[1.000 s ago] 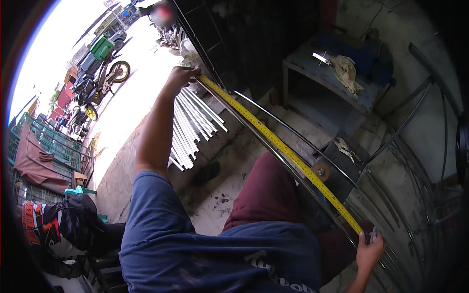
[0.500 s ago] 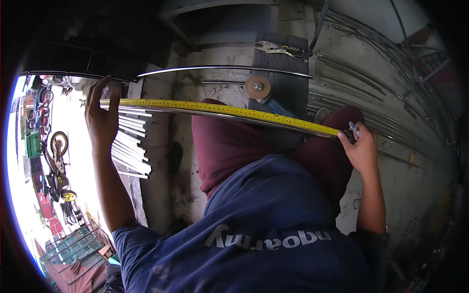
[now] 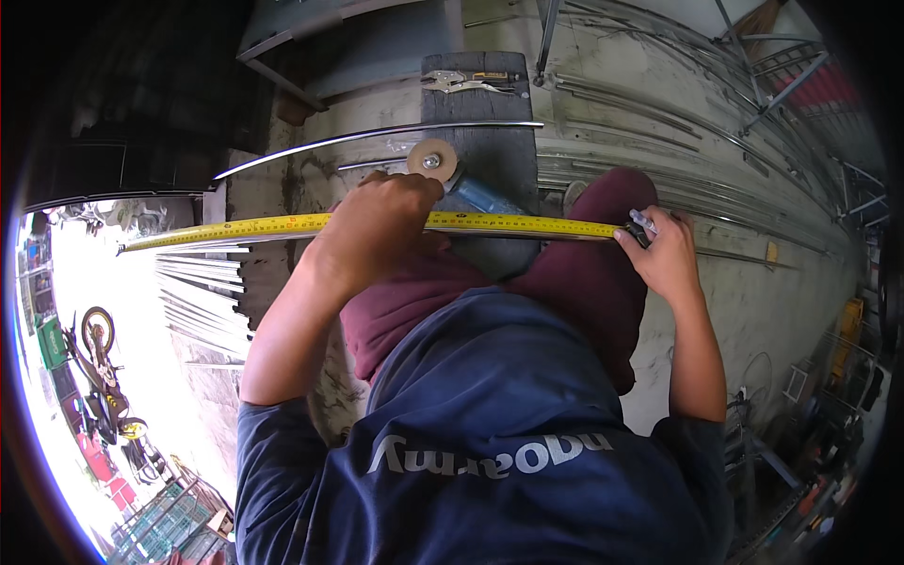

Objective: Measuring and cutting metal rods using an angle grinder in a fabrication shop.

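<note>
A yellow tape measure blade (image 3: 273,225) stretches across my lap, bowed, with a shiny metal tube (image 3: 499,234) along its lower side. My left hand (image 3: 381,224) is closed over the tape and tube near the middle, above my left thigh; its fingertips are partly hidden. At the right end, my right hand (image 3: 664,247) grips the dark tape measure case (image 3: 640,234), mostly covered by fingers. A clear pen-like marker (image 3: 644,221) also sticks out of that hand. Beyond the tape, an angle grinder (image 3: 485,195) with a tan disc (image 3: 431,160) lies near my left hand.
Locking pliers (image 3: 459,83) lie on a dark wooden plank (image 3: 480,118). Another shiny tube (image 3: 377,137) crosses the plank. Cut tubes (image 3: 202,292) are stacked at the left, and long tubes (image 3: 650,184) lie on the floor at right. A motorcycle (image 3: 104,377) stands outside.
My left hand has moved right from the tape's far left end to its middle. My right hand keeps hold of the case. The view has shifted a little.
</note>
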`<state>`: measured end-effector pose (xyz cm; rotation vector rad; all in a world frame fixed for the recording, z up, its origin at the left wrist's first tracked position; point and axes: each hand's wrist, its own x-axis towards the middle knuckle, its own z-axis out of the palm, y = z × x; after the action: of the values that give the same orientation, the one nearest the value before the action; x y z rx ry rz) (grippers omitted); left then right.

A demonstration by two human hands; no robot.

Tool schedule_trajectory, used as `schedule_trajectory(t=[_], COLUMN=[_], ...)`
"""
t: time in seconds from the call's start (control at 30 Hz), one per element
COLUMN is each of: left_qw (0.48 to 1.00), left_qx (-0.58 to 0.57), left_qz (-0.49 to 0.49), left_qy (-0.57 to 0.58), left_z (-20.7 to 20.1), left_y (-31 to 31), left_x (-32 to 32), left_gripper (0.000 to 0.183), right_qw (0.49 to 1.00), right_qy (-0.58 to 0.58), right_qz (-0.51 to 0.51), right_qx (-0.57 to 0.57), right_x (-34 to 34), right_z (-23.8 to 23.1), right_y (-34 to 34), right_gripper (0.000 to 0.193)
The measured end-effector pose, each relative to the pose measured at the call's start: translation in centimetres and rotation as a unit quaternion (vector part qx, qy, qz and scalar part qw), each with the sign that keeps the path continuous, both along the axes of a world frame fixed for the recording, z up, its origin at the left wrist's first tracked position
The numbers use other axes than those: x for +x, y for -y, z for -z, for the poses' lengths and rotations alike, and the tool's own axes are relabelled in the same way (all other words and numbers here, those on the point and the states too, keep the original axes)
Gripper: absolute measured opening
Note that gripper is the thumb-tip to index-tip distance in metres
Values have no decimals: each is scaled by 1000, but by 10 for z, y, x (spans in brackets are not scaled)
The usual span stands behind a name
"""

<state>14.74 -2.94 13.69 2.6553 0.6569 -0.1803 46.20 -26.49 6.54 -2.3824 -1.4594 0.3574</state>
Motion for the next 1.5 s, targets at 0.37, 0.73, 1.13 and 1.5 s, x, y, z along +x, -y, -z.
schedule_trajectory(t=[0.37,0.73,1.13,1.5], left_qw=[993,994,986,975], left_qx=[-40,-27,39,53], left_qz=[67,96,59,-100], left_qy=[-83,-44,-148,-193], left_z=[17,23,-15,-67], left_y=[19,10,-27,-66], left_x=[59,50,-8,-75], left_gripper=[31,20,33,45], right_qw=[999,999,996,996], right_qy=[16,-15,-70,-22], right_qz=[-28,20,24,5], right_qx=[39,33,57,91], right_x=[17,32,16,15], right_z=[13,48,11,15], right_y=[16,24,15,5], right_gripper=[38,39,34,31])
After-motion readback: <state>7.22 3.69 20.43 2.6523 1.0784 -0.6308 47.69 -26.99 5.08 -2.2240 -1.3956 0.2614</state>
